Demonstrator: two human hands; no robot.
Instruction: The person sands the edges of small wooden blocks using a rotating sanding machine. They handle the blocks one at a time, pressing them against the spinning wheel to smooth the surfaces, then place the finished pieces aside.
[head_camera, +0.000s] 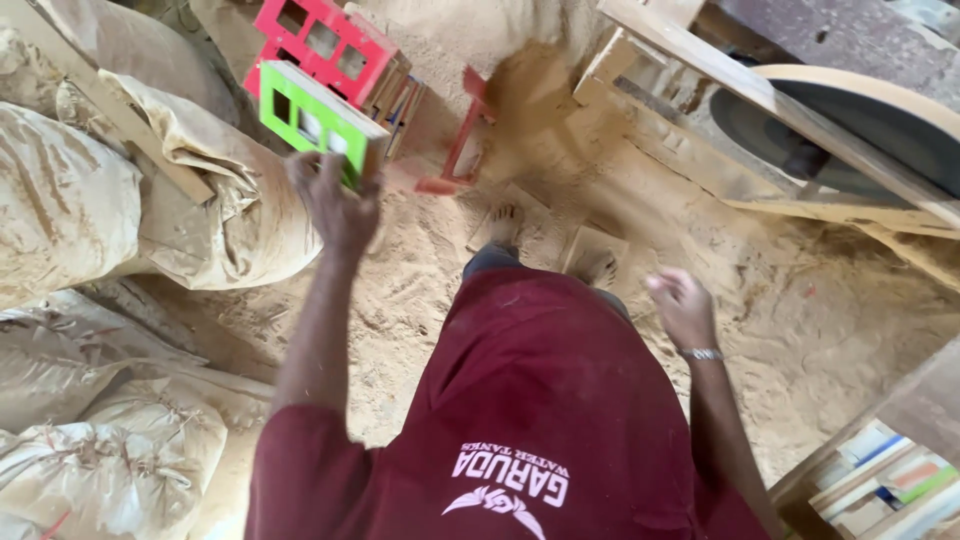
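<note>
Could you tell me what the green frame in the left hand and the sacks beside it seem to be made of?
The green frame looks like wood, painted green on its face; its bare tan edge shows. The sacks look like woven plastic or fabric, creased and dusty; I cannot tell which.

The person wears a dark maroon short-sleeved shirt (545, 400), its cloth loose and lightly creased, with the sleeve ending above the elbow on the left arm. White printed lettering and a white wing-shaped emblem sit on the shirt's front. Dark grey trousers (490, 260) show just past the hem. A silver metal watch band (700, 353) circles the right wrist. Both feet (505, 222) are bare and dusted with sawdust.
</note>
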